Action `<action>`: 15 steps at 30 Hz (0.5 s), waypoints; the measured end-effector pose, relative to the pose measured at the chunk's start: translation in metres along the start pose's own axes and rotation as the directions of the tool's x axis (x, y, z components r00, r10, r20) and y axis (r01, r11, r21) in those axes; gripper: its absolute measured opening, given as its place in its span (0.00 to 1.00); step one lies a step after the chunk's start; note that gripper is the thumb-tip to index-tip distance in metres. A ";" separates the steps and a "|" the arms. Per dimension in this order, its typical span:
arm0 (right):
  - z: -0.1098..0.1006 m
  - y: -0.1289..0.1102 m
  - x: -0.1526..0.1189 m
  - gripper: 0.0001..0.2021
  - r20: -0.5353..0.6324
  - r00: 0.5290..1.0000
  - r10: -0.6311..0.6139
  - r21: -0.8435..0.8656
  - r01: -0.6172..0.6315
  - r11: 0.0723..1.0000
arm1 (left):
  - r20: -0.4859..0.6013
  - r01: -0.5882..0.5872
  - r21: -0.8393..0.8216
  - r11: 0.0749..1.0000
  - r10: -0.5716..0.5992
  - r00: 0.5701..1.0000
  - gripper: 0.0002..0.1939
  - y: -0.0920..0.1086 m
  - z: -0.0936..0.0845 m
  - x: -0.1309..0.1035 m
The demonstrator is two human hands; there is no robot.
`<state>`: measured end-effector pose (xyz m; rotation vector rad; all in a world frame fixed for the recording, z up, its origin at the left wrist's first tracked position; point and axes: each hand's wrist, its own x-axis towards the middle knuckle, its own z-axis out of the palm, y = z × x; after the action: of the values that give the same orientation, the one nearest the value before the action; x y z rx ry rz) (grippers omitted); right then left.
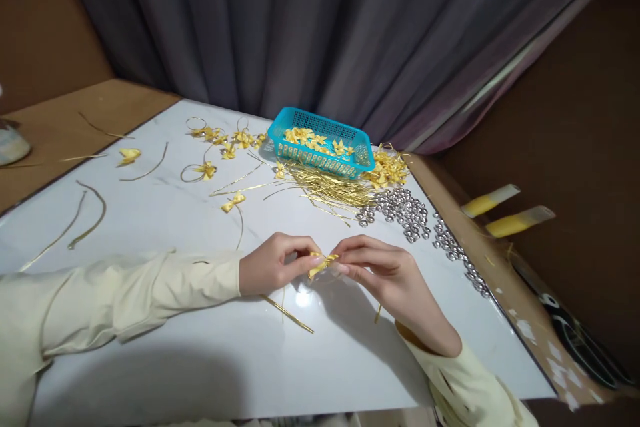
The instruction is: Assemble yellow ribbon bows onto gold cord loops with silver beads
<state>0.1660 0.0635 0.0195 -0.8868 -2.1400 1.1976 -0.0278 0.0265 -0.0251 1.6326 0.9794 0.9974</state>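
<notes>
A small yellow ribbon bow is pinched between both hands above the white board. My left hand comes in from the left, its thumb and fingers closed on the bow's left side. From the right, my right hand has its fingertips pressed together at the bow's right edge; a thin wire or cord seems to pass there, too fine to make out fully. Gold twist ties lie on the board just below my left hand.
Beyond the hands stands a blue basket holding yellow bows. Gold ties, silver rings and a pile of yellow bows lie beside it. Two yellow tubes are at the right; bows with wire loops lie left.
</notes>
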 end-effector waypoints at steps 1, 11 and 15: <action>0.001 0.001 0.000 0.05 -0.008 1.000 0.007 0.004 -0.007 1.000 | 0.001 -0.002 0.005 1.000 0.002 1.000 0.10 0.000 0.000 0.000; 0.007 0.000 -0.002 0.05 -0.069 0.995 0.071 0.055 -0.067 0.996 | 0.025 -0.008 0.022 1.000 0.007 1.000 0.10 -0.004 -0.001 -0.001; -0.001 -0.006 -0.004 0.05 -0.132 0.976 0.171 0.131 -0.154 0.979 | -0.011 0.013 0.051 0.999 -0.012 1.000 0.10 -0.002 -0.001 0.000</action>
<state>0.1676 0.0589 0.0248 -1.0771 -1.8917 1.2867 -0.0286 0.0275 -0.0272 1.6623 1.0289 0.9809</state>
